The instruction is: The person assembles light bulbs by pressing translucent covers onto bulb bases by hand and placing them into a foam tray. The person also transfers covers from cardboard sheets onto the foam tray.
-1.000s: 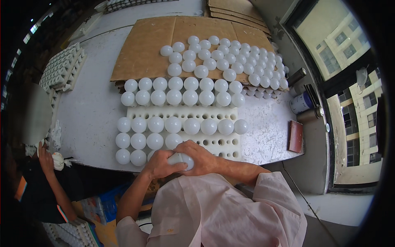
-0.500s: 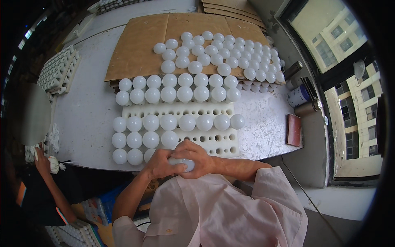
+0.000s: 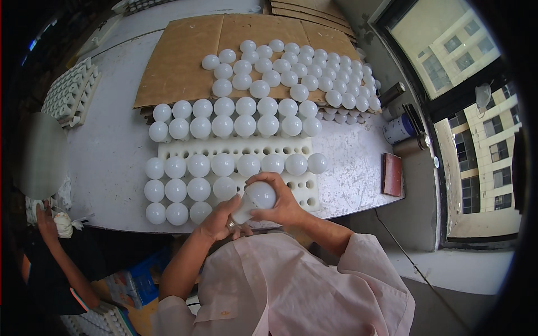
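Note:
A white light bulb (image 3: 261,195) is held tilted in front of my chest, its round dome up to the right and its metal screw base down to the left. My left hand (image 3: 217,222) is closed around the neck and base end. With bent fingers, my right hand (image 3: 283,206) grips the dome from the right. Just beyond them lies a white foam tray (image 3: 235,147) with rows of holes, several holding upright white bulbs (image 3: 199,165). Part of the tray's near row is hidden behind my hands.
Many white domes (image 3: 300,70) stand on a brown cardboard sheet (image 3: 179,56) at the back. A dark red box (image 3: 392,175) and a white-and-blue can (image 3: 399,129) sit at the right by the window. Egg-crate trays (image 3: 72,92) and another person's hand (image 3: 47,223) are at the left.
My hands have spread apart around the bulb, which was mostly covered and now shows its dome and neck. The right hand has moved up and right. The view has shifted slightly.

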The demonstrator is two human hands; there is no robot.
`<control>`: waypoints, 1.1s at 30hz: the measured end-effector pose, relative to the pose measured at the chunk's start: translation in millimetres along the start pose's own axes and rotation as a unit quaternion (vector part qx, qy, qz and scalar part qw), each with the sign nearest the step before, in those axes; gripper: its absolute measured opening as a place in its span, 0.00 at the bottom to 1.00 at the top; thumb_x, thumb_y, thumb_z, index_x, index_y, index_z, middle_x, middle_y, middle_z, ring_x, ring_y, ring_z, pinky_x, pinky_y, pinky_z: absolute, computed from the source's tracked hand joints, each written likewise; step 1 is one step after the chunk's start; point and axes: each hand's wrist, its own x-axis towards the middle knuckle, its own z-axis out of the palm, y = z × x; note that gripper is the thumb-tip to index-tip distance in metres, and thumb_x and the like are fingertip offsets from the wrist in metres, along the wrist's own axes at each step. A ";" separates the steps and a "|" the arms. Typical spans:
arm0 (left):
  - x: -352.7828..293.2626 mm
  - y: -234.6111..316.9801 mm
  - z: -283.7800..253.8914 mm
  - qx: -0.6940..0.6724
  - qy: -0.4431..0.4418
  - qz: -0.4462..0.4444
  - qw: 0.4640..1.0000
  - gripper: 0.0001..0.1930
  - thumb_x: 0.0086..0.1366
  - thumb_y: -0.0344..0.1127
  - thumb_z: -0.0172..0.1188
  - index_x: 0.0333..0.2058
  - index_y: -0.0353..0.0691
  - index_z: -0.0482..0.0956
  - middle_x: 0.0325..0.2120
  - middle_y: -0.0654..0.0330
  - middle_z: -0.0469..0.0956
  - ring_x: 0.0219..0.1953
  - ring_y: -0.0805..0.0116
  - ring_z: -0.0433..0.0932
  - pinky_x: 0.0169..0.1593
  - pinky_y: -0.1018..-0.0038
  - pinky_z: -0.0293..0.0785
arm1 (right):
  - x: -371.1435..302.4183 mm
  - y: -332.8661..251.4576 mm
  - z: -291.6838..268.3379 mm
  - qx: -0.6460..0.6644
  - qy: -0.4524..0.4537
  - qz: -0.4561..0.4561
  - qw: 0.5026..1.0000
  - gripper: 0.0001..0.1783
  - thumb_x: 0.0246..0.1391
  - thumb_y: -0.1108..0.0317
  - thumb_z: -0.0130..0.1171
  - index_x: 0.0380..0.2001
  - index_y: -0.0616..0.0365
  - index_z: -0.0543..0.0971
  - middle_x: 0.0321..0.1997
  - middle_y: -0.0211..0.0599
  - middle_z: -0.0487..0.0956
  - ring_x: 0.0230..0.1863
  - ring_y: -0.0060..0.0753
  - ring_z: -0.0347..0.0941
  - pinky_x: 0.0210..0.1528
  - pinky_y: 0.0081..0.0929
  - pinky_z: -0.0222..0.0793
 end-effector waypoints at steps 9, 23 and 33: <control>-52.5 10.0 -54.7 -0.113 -0.004 0.285 0.952 0.30 0.67 0.56 0.46 0.47 0.29 0.70 0.40 0.42 0.78 0.27 0.65 0.79 0.21 0.81 0.69 | 15.4 51.5 -22.6 -0.337 0.119 -0.216 0.909 0.33 0.33 0.69 0.72 0.48 0.51 0.72 0.54 0.43 0.67 0.54 0.52 0.64 0.53 0.41 0.67; -60.4 3.7 -55.4 -0.328 -0.127 0.410 0.842 0.37 0.63 0.66 0.46 0.40 0.28 0.72 0.27 0.49 0.77 0.14 0.74 0.67 0.15 0.82 0.52 | 55.1 11.9 46.5 -0.076 -0.047 -0.117 0.989 0.21 0.46 0.70 0.67 0.46 0.57 0.75 0.41 0.36 0.76 0.40 0.29 0.74 0.39 0.23 0.70; -51.1 3.6 -50.3 -0.201 -0.083 0.416 0.883 0.38 0.64 0.68 0.40 0.38 0.30 0.72 0.27 0.48 0.77 0.13 0.72 0.68 0.14 0.81 0.54 | 74.4 10.5 89.2 0.178 -0.158 0.078 0.968 0.06 0.55 0.70 0.61 0.33 0.62 0.78 0.30 0.27 0.78 0.32 0.15 0.71 0.36 0.18 0.68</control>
